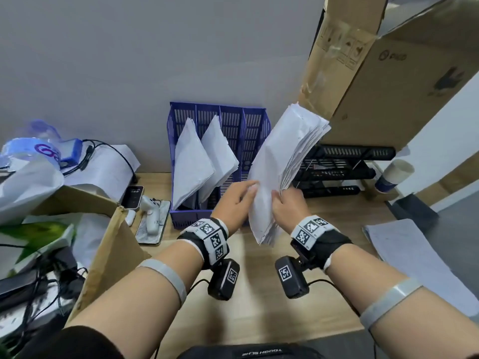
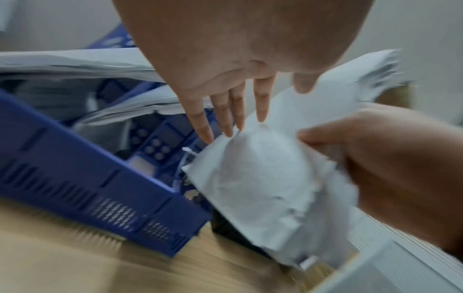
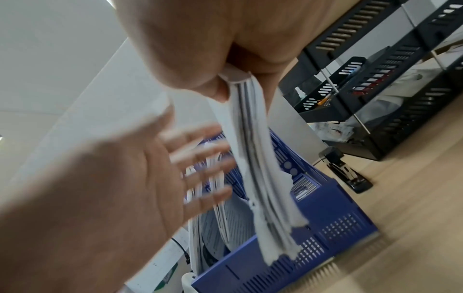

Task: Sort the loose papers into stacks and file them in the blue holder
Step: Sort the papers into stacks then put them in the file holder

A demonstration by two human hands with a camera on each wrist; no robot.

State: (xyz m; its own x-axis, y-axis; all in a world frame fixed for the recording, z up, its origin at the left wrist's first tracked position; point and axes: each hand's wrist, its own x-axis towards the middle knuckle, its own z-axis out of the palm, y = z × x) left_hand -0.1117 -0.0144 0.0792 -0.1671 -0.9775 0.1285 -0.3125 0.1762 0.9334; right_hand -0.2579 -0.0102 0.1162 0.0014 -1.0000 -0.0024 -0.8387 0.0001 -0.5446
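Two slots of our blue holder (image 1: 220,161) stay free at twelve o'clock; our right hand (image 1: 290,206) pinches the tilted paper stack (image 1: 280,161), left hand (image 1: 233,200) flat against it.

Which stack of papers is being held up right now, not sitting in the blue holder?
The thick stack of papers on the right, gripped by the right hand. The two thinner stacks sit in the blue holder's left compartments.

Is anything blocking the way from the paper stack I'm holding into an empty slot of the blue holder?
Nothing visible does. The paper stack hangs just over the blue holder, whose two right slots look free; filed papers fill only the left two.
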